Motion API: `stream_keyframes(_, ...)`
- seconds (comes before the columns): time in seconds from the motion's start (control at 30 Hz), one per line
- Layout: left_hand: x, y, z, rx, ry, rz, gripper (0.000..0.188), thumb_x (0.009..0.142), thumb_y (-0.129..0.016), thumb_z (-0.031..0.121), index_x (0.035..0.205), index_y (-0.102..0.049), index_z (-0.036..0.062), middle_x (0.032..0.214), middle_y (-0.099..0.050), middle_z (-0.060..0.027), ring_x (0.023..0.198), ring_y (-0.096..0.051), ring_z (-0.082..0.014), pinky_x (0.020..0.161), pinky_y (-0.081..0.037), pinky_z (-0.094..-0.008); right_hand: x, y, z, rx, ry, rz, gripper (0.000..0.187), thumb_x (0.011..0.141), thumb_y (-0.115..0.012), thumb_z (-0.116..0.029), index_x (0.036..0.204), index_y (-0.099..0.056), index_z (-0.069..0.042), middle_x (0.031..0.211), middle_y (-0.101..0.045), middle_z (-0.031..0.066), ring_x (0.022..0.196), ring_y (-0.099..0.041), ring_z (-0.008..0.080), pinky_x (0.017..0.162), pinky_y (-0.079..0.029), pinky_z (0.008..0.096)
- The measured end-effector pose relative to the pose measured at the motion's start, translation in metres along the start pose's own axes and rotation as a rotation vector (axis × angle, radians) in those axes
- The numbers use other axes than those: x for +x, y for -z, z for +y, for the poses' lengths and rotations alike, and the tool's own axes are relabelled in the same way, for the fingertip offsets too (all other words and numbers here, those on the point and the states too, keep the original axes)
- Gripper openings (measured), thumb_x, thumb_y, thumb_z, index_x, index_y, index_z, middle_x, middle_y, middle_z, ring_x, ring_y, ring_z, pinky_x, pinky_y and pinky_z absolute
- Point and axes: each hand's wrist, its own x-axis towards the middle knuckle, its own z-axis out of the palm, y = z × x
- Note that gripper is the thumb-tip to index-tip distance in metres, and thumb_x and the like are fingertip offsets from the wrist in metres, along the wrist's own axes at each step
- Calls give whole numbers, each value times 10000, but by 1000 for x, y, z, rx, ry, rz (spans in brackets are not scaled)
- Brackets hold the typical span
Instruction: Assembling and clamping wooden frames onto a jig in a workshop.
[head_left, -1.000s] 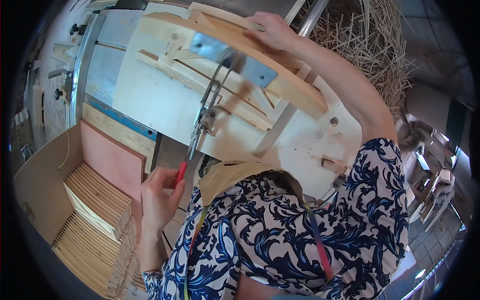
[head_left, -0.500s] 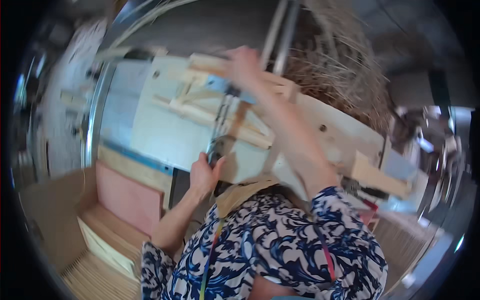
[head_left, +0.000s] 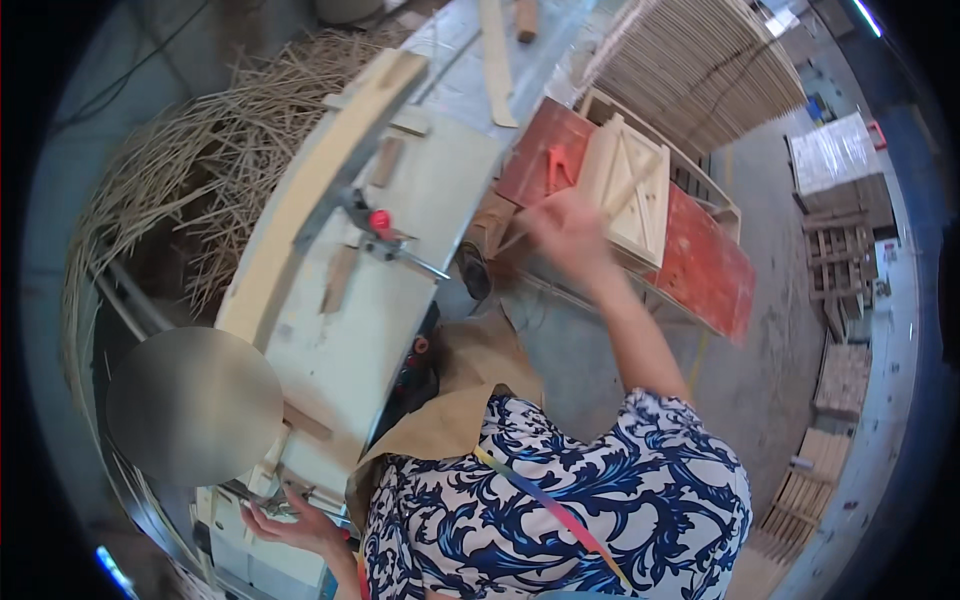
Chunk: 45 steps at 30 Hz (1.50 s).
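My left hand is at the lower left, over the near end of the pale workbench. Its fingers are stretched apart and hold nothing I can see. Small metal parts lie close beside it. My right arm reaches out to the right. My right hand is smeared by motion, so its fingers cannot be read. It is nearest to a stack of light wooden frames with diagonal braces and an orange-red, plier-shaped tool. Both rest on red boards.
A long wooden beam runs along the bench, with a red-knobbed clamp beside it. Thin wood strips are heaped beyond the bench. Stacked slats stand at the back right, pallets along the far right. A blurred round patch hides the lower left.
The view has swung to the right. My left hand has let go of the dark, silvery tool. My right hand has left the braced wooden piece on the bench and now reaches toward the stacked frames.
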Motion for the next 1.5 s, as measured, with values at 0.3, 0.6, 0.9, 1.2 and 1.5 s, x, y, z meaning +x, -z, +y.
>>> stream_keyframes(0.3, 132, -52, 36, -690, -338, -396, 394, 937, -747, 1, 1304, -607, -28, 1452, -528, -235, 1289, -578, -378, 1063, -484, -479, -102, 67, 104, -991, -45, -83, 467, 742, -884, -242, 1103, -661, -48, 980, -643, 133, 1045, -607, 334, 973, -482, 453)
stream_keyframes(0.6, 204, -41, 24, -1272, 45, -404, 138, 1037, -655, 9, 1166, -661, -41, 1124, -711, -125, 930, -705, -180, 841, -572, -309, 85, 150, -76, -1000, 252, 275, 205, 827, -754, -157, 992, -670, -70, 917, -657, 138, 882, -641, 357, 752, -474, 491)
stream_keyframes(0.9, 397, 9, 32, -2116, 84, -832, 868, 1093, -381, 678, 1419, -541, -110, 1341, -684, -251, 1231, -682, -369, 1094, -522, -505, 114, -40, -412, -272, 1136, 270, 274, 703, -807, -5, 964, -751, -63, 932, -733, 83, 810, -673, 277, 732, -527, 384)
stream_keyframes(1.2, 415, -39, -112, -1731, 569, -305, 430, 1114, -545, 197, 1485, -510, -18, 1382, -664, -184, 1239, -691, -310, 1020, -610, -447, 59, -164, -393, 186, 1233, 24, 223, 733, -770, -125, 953, -731, -123, 888, -660, 28, 800, -635, 242, 716, -517, 424)
stream_keyframes(1.5, 477, -217, -86, -869, 201, -621, 315, 937, -842, 254, 1125, -762, 15, 934, -738, 3, 811, -625, -63, 699, -489, -248, 75, -189, -250, 27, 243, -236, 266, 867, -863, -198, 976, -666, -57, 774, -640, 102, 648, -638, 301, 583, -503, 405)
